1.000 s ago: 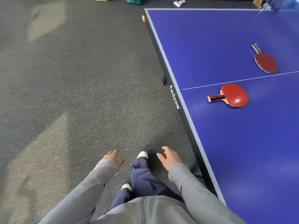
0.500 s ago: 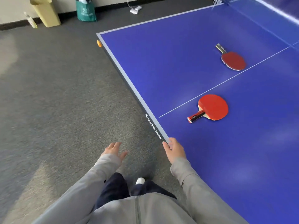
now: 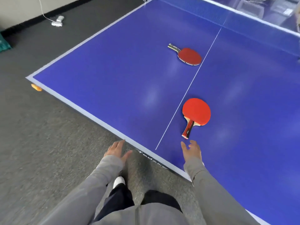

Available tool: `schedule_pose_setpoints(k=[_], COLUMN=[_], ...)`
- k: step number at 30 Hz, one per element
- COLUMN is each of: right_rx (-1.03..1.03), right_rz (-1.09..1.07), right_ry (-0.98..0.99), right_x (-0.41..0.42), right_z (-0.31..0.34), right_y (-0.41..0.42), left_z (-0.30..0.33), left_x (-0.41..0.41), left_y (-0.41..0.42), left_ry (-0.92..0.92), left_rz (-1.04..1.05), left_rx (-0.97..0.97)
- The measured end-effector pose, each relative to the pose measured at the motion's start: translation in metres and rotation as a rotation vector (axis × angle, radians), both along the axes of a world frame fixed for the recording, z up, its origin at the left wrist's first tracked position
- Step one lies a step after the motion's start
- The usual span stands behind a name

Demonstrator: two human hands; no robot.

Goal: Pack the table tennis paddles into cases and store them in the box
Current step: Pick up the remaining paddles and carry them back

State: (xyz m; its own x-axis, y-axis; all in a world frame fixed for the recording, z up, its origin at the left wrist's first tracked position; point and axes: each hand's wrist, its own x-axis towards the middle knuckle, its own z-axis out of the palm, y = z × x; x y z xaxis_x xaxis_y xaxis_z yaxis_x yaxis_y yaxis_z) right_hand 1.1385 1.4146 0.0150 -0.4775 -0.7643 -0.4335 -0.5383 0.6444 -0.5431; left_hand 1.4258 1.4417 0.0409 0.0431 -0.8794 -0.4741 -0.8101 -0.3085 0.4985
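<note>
Two red table tennis paddles lie flat on the blue table [image 3: 113, 75]. The near paddle [image 3: 196, 112] rests just right of the white centre line, its red and black handle pointing toward me. The far paddle [image 3: 189, 56] lies left of that line, handle pointing away to the left. My right hand [image 3: 191, 151] hovers over the table's near edge, fingers apart and empty, a short way below the near paddle's handle. My left hand [image 3: 117, 150] hangs open over the carpet just off the table's edge. No case or box is in view.
Grey carpet [image 3: 40, 151] lies left of and below the table. The net [image 3: 243, 15] crosses the far end. An orange ball [image 3: 36, 87] sits under the table's left corner. A white plug block [image 3: 57, 21] with a cable lies by the wall.
I have turned to face the table. My right hand has left the table's edge and reached over the surface toward the near paddle's handle. My left hand stays open.
</note>
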Motion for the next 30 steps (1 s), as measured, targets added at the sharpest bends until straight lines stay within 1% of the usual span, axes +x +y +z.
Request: schedule_pose_setpoints(k=[3,10,17,20,24,30], right_rx=[0.030,0.072,0.078,0.061,0.040,-0.092], right_rz=[-0.047,-0.155,-0.315,-0.411,-0.502,-0.663], right_ry=[0.065,0.126,0.147,0.130,0.055,-0.031], right_x=[0.011,0.013,0.000,-0.003,-0.004,0.002], right_z=[0.000,-0.009,-0.032,-0.038,-0.034,-0.024], right_y=[-0.018,-0.056,-0.101,-0.111,-0.116,-0.137], left_z=[0.003,-0.007,-0.021,-0.027,-0.034,-0.039], left_x=[0.018,0.019,-0.003,-0.015,-0.027,-0.038], left_y=[-0.033,-0.105,-0.164,-0.186,-0.213,-0.273], left_ry=[-0.028,-0.017,-0.029,-0.027,0.015,0.032], left_rz=[-0.088,-0.162,-0.156,-0.162,-0.169,-0.218], left_rx=[0.013,0.039,0.045,0.026,0.010,-0.049])
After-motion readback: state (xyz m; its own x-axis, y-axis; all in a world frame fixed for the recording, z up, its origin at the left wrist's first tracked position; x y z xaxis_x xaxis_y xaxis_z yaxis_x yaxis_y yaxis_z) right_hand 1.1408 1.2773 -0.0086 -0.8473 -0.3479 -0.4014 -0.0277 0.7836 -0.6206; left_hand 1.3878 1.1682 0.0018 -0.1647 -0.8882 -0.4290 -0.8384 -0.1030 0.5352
